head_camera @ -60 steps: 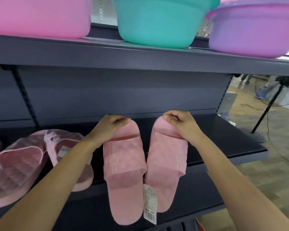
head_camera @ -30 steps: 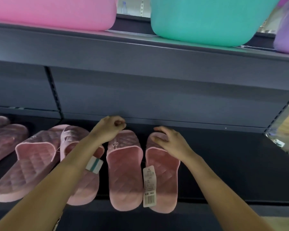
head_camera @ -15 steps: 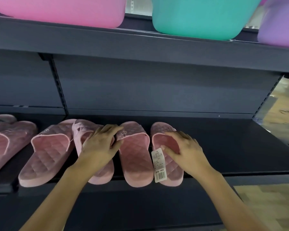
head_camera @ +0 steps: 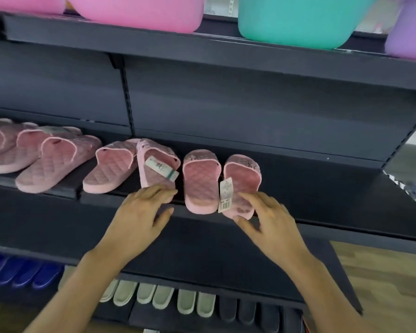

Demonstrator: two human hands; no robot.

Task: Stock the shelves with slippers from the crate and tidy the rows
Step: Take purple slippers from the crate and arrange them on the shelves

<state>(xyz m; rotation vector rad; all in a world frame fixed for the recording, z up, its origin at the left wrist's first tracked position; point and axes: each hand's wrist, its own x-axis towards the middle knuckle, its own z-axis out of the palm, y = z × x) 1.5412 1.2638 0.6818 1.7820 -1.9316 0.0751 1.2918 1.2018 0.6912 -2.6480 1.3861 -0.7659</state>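
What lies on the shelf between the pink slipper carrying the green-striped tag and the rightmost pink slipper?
One pink quilted slipper and, at its right edge, a white barcode tag; the head view shows this.

We're under soft, even store light from overhead. At twelve o'clock the pink basin point(head_camera: 139, 13) and teal basin point(head_camera: 303, 20) glow brightest, and the dark upper shelf point(head_camera: 226, 75) beneath them casts deep shade down the back panel. The pink slippers point(head_camera: 199, 181) read muted and slightly hazy. Motion smear softens the left hand point(head_camera: 139, 217) and right hand point(head_camera: 271, 222). The tag point(head_camera: 226, 195) print is too blurred to read. At three o'clock shelf edges bow with wide-angle curve, and the blue slippers point(head_camera: 22, 272) at eight o'clock dissolve into blur.
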